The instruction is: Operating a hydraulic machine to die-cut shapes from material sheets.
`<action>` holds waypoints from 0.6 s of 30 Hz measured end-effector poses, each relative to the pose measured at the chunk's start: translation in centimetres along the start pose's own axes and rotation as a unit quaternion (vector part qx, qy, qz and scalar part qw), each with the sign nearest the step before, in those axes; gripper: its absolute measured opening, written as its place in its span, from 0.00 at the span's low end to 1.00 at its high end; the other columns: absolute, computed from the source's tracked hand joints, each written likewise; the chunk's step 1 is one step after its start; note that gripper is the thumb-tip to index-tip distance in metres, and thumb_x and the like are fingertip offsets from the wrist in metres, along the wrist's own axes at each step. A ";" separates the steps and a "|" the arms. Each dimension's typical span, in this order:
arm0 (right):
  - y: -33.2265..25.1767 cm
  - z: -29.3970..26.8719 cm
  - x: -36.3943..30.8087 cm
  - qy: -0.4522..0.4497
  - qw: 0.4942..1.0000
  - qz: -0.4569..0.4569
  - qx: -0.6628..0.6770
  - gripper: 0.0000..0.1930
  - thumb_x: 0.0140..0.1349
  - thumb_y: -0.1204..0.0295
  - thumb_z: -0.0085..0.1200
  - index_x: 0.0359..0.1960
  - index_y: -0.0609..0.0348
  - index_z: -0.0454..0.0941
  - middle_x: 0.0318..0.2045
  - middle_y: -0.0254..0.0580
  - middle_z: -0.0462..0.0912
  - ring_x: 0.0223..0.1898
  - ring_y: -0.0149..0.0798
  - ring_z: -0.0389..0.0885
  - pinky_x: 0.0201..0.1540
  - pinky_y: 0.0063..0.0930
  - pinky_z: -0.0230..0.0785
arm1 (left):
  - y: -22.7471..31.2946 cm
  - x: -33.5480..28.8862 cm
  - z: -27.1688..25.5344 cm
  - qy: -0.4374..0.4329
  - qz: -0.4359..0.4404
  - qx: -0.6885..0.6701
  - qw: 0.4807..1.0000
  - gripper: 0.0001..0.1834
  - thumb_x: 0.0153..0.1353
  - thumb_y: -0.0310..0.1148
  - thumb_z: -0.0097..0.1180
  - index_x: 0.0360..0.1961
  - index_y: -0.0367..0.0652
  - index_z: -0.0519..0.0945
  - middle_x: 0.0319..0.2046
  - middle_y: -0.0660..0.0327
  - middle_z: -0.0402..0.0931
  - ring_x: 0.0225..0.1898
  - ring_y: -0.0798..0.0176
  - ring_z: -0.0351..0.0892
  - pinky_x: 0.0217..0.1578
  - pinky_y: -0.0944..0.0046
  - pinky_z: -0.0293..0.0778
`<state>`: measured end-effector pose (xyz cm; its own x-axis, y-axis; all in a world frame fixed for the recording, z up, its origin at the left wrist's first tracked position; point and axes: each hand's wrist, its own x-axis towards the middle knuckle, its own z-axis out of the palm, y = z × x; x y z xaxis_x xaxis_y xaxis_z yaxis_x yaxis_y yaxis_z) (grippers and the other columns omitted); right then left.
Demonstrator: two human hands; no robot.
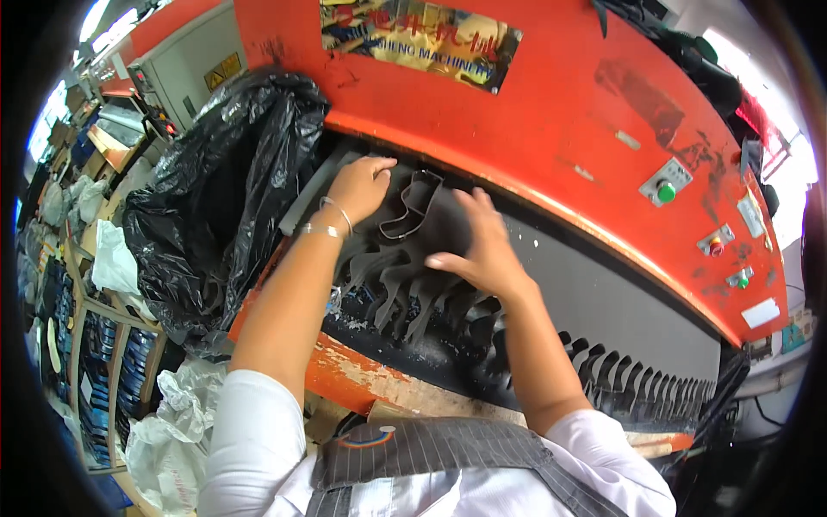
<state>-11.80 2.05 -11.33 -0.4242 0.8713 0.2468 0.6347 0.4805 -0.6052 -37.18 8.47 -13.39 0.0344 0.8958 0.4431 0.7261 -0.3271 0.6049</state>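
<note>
A dark grey sheet (pixel 594 280) lies on the bed of a red press, with rows of curved cut-outs along its near edge. On its left part rests a thin metal cutting die (pixel 417 207), an open curved outline. My left hand (pixel 360 185) is just left of the die, its fingers stretched over the sheet beside the press. My right hand (pixel 487 246) is to the right of the die, slightly blurred, thumb and fingers spread, holding nothing. Wavy offcut strips (pixel 401 289) of the sheet hang between my forearms.
The red press body (pixel 560 112) rises right behind the sheet, with a green button (pixel 666 191) and a red button (pixel 716 247) at right. A black plastic bag (pixel 224 198) bulges at left. Below it are crumpled white bags (pixel 177 431) and a rack of dark blue pieces (pixel 99 353).
</note>
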 end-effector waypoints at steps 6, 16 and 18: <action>9.2 -14.6 -10.9 0.389 0.917 -0.072 -0.043 0.38 0.59 0.56 0.58 0.67 0.60 0.58 0.70 0.50 0.54 0.73 0.46 0.46 0.71 0.44 0.41 | 17.2 0.6 6.9 -0.113 -0.011 -0.150 0.982 0.10 0.59 0.33 0.55 0.37 0.40 0.83 0.35 0.51 0.82 0.41 0.52 0.82 0.44 0.58 0.76; 37.0 -53.6 -29.9 0.734 0.514 0.267 -0.354 0.41 0.66 0.38 0.32 0.53 0.73 0.68 0.51 0.69 0.71 0.55 0.67 0.67 0.57 0.52 0.63 | 40.9 4.0 17.1 -0.082 0.374 -0.215 0.899 0.16 0.57 0.39 0.51 0.19 0.40 0.81 0.19 0.48 0.76 0.26 0.44 0.79 0.31 0.49 0.75; 38.4 -56.2 -31.6 0.658 0.466 0.351 -0.477 0.48 0.62 0.31 0.25 0.58 0.73 0.63 0.57 0.70 0.65 0.61 0.67 0.61 0.61 0.57 0.57 | 42.2 4.9 18.2 -0.121 0.422 -0.050 0.897 0.16 0.56 0.38 0.49 0.19 0.39 0.81 0.20 0.48 0.78 0.26 0.44 0.80 0.31 0.48 0.76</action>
<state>62.25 -1.42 0.17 0.4682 -0.1466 0.8713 0.5829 -0.6898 -0.4293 6.16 4.50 2.25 0.6990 0.3522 0.6223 0.3073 -0.9338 0.1834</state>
